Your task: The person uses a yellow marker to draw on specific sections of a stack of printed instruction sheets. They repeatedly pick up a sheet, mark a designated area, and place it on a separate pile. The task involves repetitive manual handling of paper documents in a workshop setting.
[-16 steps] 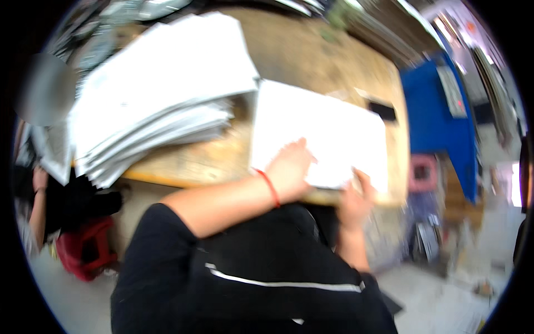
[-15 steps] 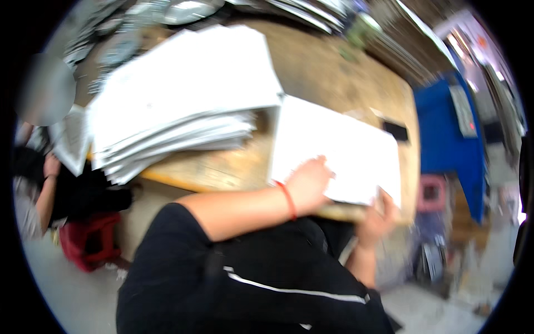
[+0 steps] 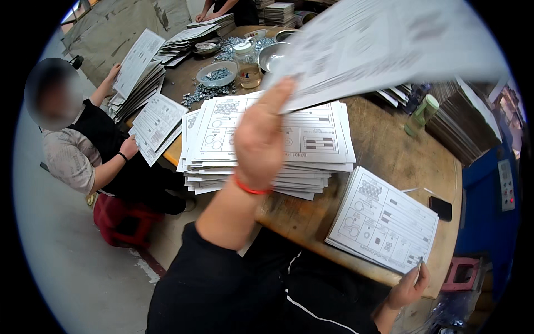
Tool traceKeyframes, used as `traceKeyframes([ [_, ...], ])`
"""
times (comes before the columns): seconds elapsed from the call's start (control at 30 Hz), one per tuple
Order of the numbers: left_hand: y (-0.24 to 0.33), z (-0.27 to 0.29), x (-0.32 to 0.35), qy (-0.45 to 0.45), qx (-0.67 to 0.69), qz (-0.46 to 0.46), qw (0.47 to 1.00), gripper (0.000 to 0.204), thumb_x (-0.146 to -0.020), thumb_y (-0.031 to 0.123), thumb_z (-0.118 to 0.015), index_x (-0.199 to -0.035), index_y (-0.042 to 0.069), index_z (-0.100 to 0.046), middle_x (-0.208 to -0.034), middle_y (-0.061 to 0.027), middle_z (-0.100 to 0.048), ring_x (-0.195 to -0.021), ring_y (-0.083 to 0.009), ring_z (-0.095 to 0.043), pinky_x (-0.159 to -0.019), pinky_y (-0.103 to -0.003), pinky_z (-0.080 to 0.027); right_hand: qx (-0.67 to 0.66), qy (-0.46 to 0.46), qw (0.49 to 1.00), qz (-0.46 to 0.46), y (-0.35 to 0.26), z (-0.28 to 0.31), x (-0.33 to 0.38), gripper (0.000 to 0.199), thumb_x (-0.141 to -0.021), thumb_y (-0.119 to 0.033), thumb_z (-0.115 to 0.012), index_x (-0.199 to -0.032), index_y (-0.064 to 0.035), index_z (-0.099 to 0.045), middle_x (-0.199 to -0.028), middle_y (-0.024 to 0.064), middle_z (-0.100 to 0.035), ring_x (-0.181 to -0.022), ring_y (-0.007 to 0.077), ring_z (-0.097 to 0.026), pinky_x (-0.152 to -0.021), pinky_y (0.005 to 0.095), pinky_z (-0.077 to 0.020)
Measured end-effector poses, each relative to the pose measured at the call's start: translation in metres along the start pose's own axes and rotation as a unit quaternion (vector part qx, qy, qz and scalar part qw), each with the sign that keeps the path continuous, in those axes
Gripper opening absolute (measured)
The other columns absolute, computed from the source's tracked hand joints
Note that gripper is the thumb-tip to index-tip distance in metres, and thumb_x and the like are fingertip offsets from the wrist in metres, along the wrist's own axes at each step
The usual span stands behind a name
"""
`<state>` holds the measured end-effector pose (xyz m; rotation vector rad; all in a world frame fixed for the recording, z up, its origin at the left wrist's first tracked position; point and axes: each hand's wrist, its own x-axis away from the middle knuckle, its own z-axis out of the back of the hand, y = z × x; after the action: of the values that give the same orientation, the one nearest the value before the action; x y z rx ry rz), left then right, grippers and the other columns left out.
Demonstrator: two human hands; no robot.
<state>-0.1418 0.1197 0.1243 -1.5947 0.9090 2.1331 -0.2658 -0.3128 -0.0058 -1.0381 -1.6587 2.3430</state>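
Note:
My left hand point(image 3: 261, 139) is raised above the wooden table point(image 3: 400, 150), fingers pinching a large printed white sheet point(image 3: 378, 50) that hangs blurred in the air over a tall stack of the same printed sheets point(image 3: 322, 139). A red band circles that wrist. A smaller, thin stack of printed sheets point(image 3: 384, 220) lies at the table's near right. My right hand point(image 3: 409, 286) is low at the table's edge, its fingers closed on the near corner of this small stack.
A seated person point(image 3: 83, 145) on a red stool point(image 3: 122, 220) handles sheets at the left. Metal bowls point(image 3: 217, 72) with small metal parts, a glass jar point(image 3: 247, 64), a green bottle point(image 3: 421, 114), a black phone point(image 3: 440, 207) and dark card stacks point(image 3: 461, 122) stand on the table.
My left hand, earlier resting flat on the small stack, has lifted a sheet high over the tall stack. The view has swung left; my right hand stays at the small stack's edge.

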Motion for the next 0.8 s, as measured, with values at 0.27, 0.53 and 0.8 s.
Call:
traceKeyframes([
  [0.27,-0.043,0.106,0.072,-0.475,-0.288,0.280,0.783,0.043,-0.091,0.008,-0.059,-0.133,0.003,-0.059,-0.143,-0.0226,-0.052,-0.134,-0.0378,-0.048,-0.111,-0.043,-0.041,0.075,-0.075,0.994,0.015,0.030,-0.020,-0.005,0.023,-0.097,-0.002,-0.059,-0.117,0.0071,-0.061,-0.114,0.0143,-0.064,-0.107,0.0215,-0.058,-0.099,0.0347,-0.0443],
  [0.53,0.075,-0.063,0.122,-0.432,0.137,0.078,0.888,0.040,-0.080,0.012,-0.073,-0.119,0.003,-0.067,-0.126,-0.0158,-0.066,-0.124,-0.0358,-0.058,-0.106,-0.044,-0.044,0.135,-0.189,0.969,-0.082,0.027,-0.049,-0.007,0.020,-0.089,-0.009,-0.066,-0.105,0.0024,-0.067,-0.095,0.0169,-0.071,-0.089,0.0242,-0.068,-0.084,0.0325,-0.0519],
  [0.8,0.127,-0.155,0.200,-0.584,0.004,0.037,0.811,0.100,-0.075,0.064,-0.073,-0.150,0.006,-0.041,-0.159,-0.0163,-0.035,-0.149,-0.0301,-0.029,-0.120,-0.056,-0.019,0.169,-0.230,0.952,-0.114,0.038,-0.052,0.008,0.016,-0.089,-0.012,-0.066,-0.102,-0.0022,-0.067,-0.086,0.0195,-0.070,-0.079,0.0353,-0.069,-0.070,0.0384,-0.0532],
])
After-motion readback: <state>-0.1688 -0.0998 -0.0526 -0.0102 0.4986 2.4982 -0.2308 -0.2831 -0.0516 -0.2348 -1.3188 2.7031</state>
